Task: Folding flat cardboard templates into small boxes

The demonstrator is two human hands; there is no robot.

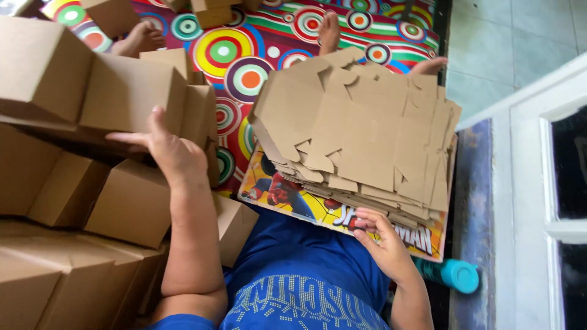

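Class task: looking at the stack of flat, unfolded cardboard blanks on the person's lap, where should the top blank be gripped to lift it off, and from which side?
Probably the near edge of the top cardboard blank, from the person's own side, where the right hand already rests at the stack's edge. The blanks are fanned out, so their edges and flaps stand exposed for a thumb-and-finger pinch. The left hand is busy on a folded box.
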